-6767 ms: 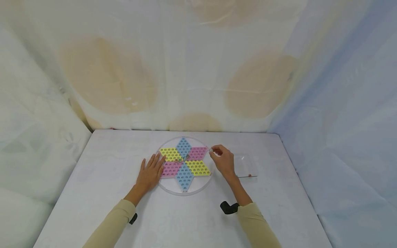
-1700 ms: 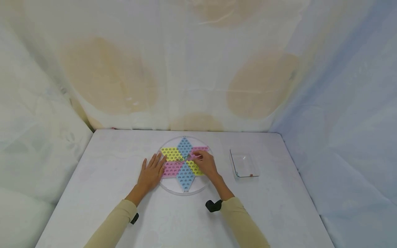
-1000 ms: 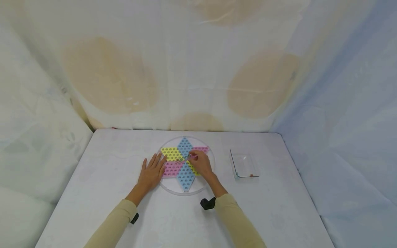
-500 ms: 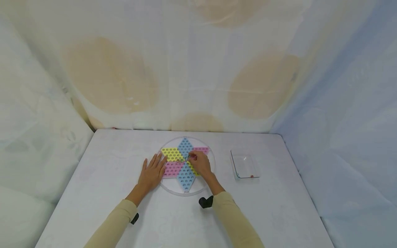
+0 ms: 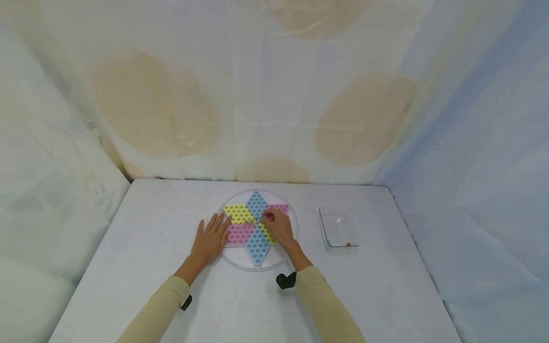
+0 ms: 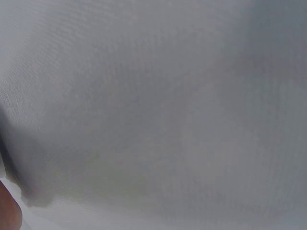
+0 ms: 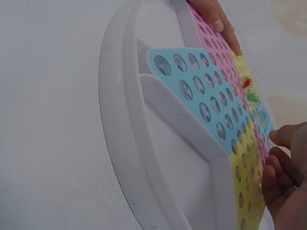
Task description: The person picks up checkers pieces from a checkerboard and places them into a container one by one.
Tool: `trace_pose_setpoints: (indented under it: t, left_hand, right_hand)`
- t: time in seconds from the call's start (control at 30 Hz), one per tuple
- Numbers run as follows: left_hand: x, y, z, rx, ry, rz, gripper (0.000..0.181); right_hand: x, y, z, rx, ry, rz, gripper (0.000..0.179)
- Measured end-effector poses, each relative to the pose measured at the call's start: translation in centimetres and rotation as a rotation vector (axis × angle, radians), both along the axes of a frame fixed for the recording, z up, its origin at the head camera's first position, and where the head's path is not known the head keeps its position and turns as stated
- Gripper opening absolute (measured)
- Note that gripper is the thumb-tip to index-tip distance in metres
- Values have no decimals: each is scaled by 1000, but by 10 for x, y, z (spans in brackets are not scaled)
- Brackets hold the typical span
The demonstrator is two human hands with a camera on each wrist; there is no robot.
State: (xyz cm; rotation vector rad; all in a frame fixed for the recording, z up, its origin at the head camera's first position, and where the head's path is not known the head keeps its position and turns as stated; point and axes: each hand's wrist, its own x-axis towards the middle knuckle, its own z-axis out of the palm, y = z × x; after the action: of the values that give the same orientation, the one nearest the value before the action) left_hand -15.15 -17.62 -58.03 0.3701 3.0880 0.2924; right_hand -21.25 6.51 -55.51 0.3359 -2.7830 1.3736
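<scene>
Glass marbles (image 7: 252,97) dot the star board (image 7: 127,143), my left hand (image 5: 209,243) spread on its edge; whether my right hand (image 5: 280,226) pinches another, I cannot tell: lower gently, jostling none.

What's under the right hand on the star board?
A pink section and a yellow section of the star board lie under the right hand, partly showing. Holes directly beneath it are covered; whether anything sits there can't be seen.

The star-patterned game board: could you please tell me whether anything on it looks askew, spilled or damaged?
Nothing stands out: the board lies flat on the table, looks whole where visible, and three marbles rest together near its middle. The right hand hides part of it.
</scene>
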Motion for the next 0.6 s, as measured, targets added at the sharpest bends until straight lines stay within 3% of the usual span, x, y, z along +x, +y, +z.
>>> trace_pose_setpoints:
  t: [0.4, 0.6]
  left_hand:
    - [-2, -2, -7, 28, 28, 8, 55]
    - [-2, -3, -9, 34, 37, 8, 54]
  right_hand:
    - [4, 18, 15, -26, -8, -53, 19]
    - [4, 33, 22, -46, 56, -54, 17]
